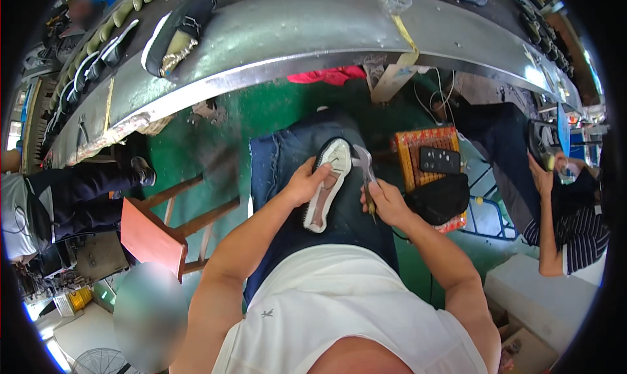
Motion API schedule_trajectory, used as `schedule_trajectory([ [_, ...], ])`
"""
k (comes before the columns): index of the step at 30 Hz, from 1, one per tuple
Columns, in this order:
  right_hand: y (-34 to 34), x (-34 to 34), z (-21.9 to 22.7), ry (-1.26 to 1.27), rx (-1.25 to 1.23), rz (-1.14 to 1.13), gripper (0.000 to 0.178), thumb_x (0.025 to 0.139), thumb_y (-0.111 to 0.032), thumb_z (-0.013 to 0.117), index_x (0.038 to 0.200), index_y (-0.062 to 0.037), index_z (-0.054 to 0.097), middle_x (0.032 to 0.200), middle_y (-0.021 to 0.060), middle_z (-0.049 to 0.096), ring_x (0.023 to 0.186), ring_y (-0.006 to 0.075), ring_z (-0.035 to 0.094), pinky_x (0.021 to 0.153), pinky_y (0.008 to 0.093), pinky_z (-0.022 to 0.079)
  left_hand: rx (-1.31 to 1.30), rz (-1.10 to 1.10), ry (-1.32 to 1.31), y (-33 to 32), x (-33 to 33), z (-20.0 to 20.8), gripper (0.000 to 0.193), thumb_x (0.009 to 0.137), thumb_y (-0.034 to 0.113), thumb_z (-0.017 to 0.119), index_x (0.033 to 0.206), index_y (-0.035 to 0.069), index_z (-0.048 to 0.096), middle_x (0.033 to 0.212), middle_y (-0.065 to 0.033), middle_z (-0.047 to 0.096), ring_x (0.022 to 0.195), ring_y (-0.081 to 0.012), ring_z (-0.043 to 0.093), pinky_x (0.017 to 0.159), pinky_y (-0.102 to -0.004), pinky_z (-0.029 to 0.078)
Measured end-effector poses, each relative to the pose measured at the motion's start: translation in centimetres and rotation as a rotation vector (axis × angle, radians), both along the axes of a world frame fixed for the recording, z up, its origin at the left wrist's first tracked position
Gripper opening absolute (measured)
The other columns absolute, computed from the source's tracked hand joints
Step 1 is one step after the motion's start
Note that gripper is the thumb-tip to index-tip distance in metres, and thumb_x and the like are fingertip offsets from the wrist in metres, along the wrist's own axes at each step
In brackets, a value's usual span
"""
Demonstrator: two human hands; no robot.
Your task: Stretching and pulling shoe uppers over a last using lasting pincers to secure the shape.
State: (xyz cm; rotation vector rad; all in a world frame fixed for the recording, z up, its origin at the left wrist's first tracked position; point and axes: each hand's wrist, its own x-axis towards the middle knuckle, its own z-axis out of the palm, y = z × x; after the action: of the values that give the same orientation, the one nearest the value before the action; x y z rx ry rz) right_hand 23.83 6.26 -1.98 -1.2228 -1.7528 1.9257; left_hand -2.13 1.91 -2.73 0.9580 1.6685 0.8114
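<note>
White shirt [346,286] — left grip [305,183] clasping shoe [322,203], right grip [386,203] pincers [366,165] — green floor [258,109], metal bench [281,31] beyond.

Lettering: none legible. White shirt [353,279]: one small dark emblem [267,313], left side (figure-like, without readable letters). Black rectangular device [439,160]: pale marks on upper face, too small to read.

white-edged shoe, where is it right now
Near the middle of the head view, the white-edged shoe is held in the left hand over the person's lap, just left of the metal tool in the right hand.
</note>
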Motion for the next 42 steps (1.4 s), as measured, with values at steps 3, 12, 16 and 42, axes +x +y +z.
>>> schedule_trajectory([
  [3, -0.1, 1.6, -2.4, 0.109, -0.220, -0.129, 0.043, 0.109, -0.036, 0.042, 0.104, 0.0023, 0.060, 0.083, 0.0091, 0.066, 0.069, 0.0167, 0.066, 0.065, 0.0311, 0.052, -0.067, 0.123, -0.635, 1.8, -2.8, 2.5, 0.055, 0.100, 0.036, 0.063, 0.135, -0.005, 0.055, 0.123, -0.0136, 0.067, 0.110, -0.0181, 0.064, 0.096, -0.0333, 0.051],
  [12, 2.6, 0.1, -2.4, 0.092, -0.405, -0.088, 0.045, 0.110, -0.037, 0.039, 0.104, 0.0030, 0.059, 0.085, 0.0103, 0.067, 0.069, 0.0173, 0.066, 0.065, 0.0312, 0.053, 0.478, -0.082, 0.766, 28.5, -19.2, 28.5, 0.074, 0.089, 0.053, 0.064, 0.132, -0.007, 0.055, 0.116, -0.0245, 0.070, 0.105, -0.0294, 0.068, 0.097, -0.0373, 0.051],
  [16, 4.0, -0.8, -1.4, 0.056, -0.465, -0.063, 0.045, 0.110, -0.036, 0.038, 0.106, 0.0035, 0.059, 0.089, 0.0118, 0.067, 0.072, 0.0189, 0.068, 0.068, 0.0326, 0.055, 0.245, -0.081, 1.619, 40.5, -22.0, 29.0, 0.071, 0.091, 0.050, 0.062, 0.140, 0.000, 0.049, 0.120, -0.0237, 0.068, 0.118, -0.0368, 0.063, 0.102, -0.0486, 0.048],
  [42, 3.8, -1.9, -0.9, -0.024, -0.446, -0.037, 0.051, 0.109, -0.045, 0.034, 0.108, 0.0001, 0.059, 0.089, 0.0109, 0.069, 0.072, 0.0171, 0.070, 0.048, 0.0257, 0.045, 0.786, -0.169, 1.408, 21.8, -26.6, 17.9, 0.012, 0.087, 0.023, 0.072, 0.089, 0.012, 0.069, 0.105, -0.0073, 0.068, 0.127, -0.0288, 0.053, 0.113, -0.0656, 0.021],
])
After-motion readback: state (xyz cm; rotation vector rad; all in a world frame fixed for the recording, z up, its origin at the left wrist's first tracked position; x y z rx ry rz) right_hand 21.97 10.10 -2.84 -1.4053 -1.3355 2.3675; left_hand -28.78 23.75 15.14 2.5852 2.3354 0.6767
